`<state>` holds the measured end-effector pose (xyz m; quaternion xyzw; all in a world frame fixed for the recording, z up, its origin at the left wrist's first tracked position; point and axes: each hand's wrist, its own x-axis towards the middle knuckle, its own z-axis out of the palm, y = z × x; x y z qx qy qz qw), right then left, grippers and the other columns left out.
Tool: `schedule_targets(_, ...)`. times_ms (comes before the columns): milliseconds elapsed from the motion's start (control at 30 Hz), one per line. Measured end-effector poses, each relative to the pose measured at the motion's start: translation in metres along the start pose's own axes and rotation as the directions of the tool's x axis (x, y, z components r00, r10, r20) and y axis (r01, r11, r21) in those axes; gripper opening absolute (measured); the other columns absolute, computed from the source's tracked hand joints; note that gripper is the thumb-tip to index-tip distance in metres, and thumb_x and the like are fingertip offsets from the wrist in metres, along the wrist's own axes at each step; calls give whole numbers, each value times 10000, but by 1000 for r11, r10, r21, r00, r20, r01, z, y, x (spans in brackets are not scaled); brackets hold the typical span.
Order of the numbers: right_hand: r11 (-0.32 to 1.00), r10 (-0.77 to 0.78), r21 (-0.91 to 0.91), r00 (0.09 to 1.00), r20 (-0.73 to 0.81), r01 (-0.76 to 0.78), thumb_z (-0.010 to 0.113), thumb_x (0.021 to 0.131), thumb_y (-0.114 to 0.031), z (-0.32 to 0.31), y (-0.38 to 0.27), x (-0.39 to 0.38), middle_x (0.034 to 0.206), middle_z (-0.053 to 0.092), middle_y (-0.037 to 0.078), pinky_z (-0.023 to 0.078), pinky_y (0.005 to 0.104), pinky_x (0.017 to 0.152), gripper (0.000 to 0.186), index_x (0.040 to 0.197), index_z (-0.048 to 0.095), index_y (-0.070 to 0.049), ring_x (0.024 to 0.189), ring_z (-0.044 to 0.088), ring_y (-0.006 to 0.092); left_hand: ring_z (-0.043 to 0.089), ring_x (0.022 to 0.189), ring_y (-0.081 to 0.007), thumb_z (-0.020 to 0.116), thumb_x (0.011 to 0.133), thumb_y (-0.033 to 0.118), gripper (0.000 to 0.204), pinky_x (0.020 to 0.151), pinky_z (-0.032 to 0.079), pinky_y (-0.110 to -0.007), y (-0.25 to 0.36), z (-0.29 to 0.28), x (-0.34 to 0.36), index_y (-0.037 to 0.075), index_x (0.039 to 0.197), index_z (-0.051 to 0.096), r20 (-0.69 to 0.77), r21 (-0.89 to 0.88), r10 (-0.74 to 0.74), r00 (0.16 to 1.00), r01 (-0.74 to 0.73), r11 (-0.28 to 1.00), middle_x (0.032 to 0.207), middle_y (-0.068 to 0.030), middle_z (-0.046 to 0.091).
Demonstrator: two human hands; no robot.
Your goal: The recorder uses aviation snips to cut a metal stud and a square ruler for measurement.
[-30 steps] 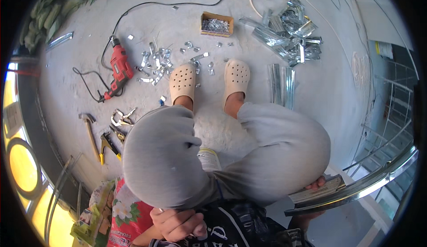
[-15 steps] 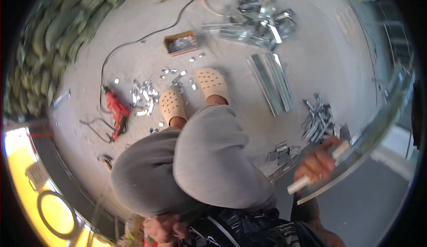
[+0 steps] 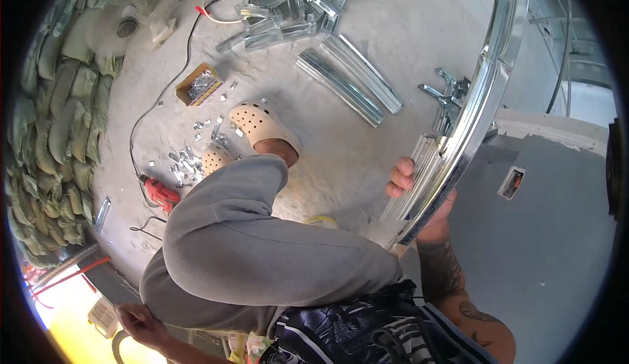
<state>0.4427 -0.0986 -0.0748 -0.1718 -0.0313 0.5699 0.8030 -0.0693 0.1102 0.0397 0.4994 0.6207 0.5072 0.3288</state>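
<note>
My right hand [image 3: 401, 178] is closed around long, shiny metal channels [image 3: 464, 142] at the right. Its fingers show on one side of them and its thumb side on the other. The channels stand tilted, running up to the upper right beside a grey wall. My left hand [image 3: 143, 326] is at the lower left, outside my bent knee, with nothing visible in it and its fingers loosely apart. Below the held channels' far side lies a pile of short metal pieces [image 3: 449, 95], partly covered by them.
Two long channels [image 3: 341, 87] lie on the floor, near a heap of metal profiles [image 3: 288, 10]. A small box of metal bits [image 3: 199, 85], scattered offcuts [image 3: 187, 166] and a red corded power tool [image 3: 160, 193] are left of my feet. Stacked green sacks [image 3: 62, 121] line the left.
My view has turned and my legs have shifted. The channels in my right hand are now seen more steeply upright. My left hand has moved outward to the left.
</note>
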Motion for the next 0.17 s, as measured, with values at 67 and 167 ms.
schedule_targets(67, 998, -20, 60, 999, -31, 22, 577, 926, -572, -6, -3, -7, 1173, 532, 125, 418, 364, 878, 620, 1374, 535, -145, 974, 519, 201, 218, 460, -42, 463, 1064, 228, 266, 434, 180, -215, 1, 1, 0, 5, 972, 576, 1, 11, -6, 1000, 6, 1000, 641, 38, 347)
schedule_targets(167, 995, -3, 104, 1000, -25, 6, 614, 884, -646, -17, -1, -16, 1183, 532, 131, 418, 370, 897, 718, 1398, 516, -153, 990, 524, 208, 218, 459, -42, 521, 1043, 271, 284, 427, 160, -220, 6, 5, -7, 5, 962, 578, -124, 46, -23, 992, 29, 999, 658, 39, 406)
